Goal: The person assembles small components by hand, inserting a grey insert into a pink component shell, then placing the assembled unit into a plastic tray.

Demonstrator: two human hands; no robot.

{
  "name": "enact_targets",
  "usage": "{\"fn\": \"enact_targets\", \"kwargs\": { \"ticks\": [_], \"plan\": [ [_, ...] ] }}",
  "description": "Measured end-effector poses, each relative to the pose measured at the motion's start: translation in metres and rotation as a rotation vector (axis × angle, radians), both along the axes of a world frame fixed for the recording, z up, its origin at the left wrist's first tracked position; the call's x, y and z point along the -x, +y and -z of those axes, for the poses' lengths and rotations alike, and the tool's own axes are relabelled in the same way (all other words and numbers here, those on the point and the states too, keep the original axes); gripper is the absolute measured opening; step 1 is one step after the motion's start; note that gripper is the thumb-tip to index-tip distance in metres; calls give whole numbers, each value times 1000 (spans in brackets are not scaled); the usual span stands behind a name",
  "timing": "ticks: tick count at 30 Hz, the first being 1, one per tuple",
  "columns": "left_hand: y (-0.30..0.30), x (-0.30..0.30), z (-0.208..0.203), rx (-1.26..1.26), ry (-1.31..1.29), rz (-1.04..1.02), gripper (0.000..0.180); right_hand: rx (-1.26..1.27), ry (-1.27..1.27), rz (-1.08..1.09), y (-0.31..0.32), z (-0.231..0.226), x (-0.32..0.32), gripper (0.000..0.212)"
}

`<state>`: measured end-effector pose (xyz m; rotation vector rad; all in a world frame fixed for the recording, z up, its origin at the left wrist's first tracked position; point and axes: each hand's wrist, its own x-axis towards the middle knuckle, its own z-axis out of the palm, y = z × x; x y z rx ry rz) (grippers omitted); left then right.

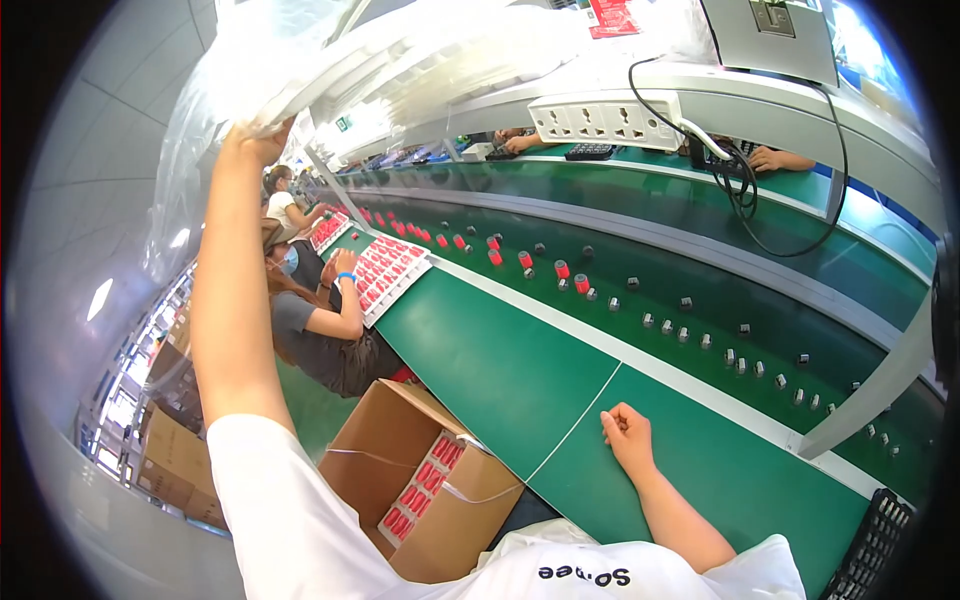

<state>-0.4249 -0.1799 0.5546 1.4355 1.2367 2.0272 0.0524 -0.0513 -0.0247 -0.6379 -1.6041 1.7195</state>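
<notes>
My left hand (262, 140) is raised high at the upper left, closed on the edge of a heap of clear plastic bags (400, 85) lying on the overhead shelf. Some of its fingers are hidden by the plastic. My right hand (627, 435) rests on the green worktop (500, 370), its fingers loosely curled with nothing visible in them. Below, between my arms, an open cardboard box (465, 515) holds a white tray (412, 500) filled with red parts.
Small metal parts (683, 333) and red parts (562, 269) lie along a green conveyor (600, 250) beyond the worktop. A power strip (605, 120) and looped black cable (745, 190) hang from the shelf. Co-workers (325, 320) sit at left near a tray of red parts (390, 268). A black tray (870, 545) stands lower right.
</notes>
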Motion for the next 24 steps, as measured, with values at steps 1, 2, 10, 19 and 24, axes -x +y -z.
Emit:
{"fn": "enact_targets", "kwargs": {
  "ticks": [1, 2, 10, 19, 24],
  "plan": [
    [5, 1, -4, 18, -106, -151, 30, 15, 11, -13, 0, 0, 2, 20],
    [33, -1, 13, 39, -244, -274, 32, 20, -17, 4, 4, 3, 3, 20],
    [101, -51, 38, 212, -579, -365, 37, 1, -47, 38, 18, 11, 7, 20],
    [159, -36, 4, 371, -104, -454, 32, 21, -69, -5, 16, 15, 12, 18],
    [182, -36, 28, 687, 327, -1253, 42, -36, -144, 10, 34, 16, 7, 18]
  ]
}}
